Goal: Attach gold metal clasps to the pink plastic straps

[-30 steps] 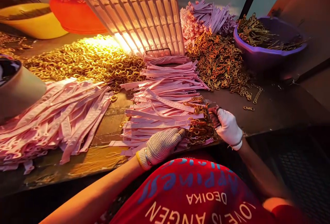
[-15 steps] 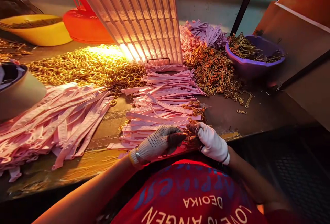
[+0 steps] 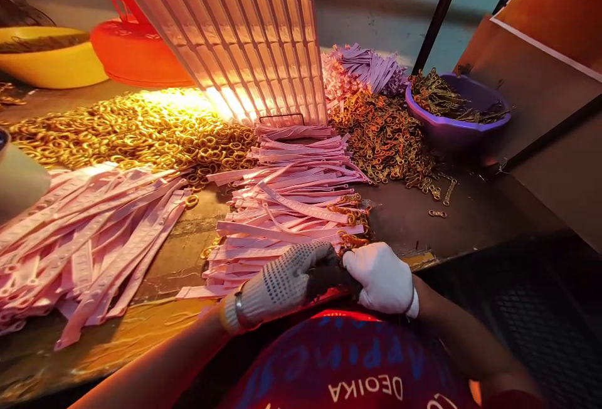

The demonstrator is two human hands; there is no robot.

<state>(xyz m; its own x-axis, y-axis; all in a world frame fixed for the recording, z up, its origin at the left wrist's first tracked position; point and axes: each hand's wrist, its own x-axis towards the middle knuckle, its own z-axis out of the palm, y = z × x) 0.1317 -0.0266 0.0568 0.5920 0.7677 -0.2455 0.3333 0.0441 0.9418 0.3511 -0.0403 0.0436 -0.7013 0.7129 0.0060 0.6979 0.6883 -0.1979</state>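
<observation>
My left hand (image 3: 294,274), in a pale glove with dark dots and dark fingertips, is closed, its fingers curled towards my right hand (image 3: 382,277). The right one wears a white glove and is also closed. They meet close to my body at the table's front edge; whatever is between the fingers is hidden. Just beyond them lies a stack of pink straps (image 3: 277,227). Small gold chain links (image 3: 353,217) hang at the straps' right ends, next to my fingers.
Left lies a loose heap of pink straps (image 3: 94,239), with gold rings (image 3: 141,136) behind. A ribbed plastic panel (image 3: 263,32) stands mid-table. Gold chain pieces (image 3: 385,139) and a purple bowl (image 3: 456,127) are right; a red basin (image 3: 141,51) and yellow bowl (image 3: 51,67) back left.
My hands have come closer together and a little lower and nearer to me. The right fingers have curled in further. The whole view has shifted slightly.
</observation>
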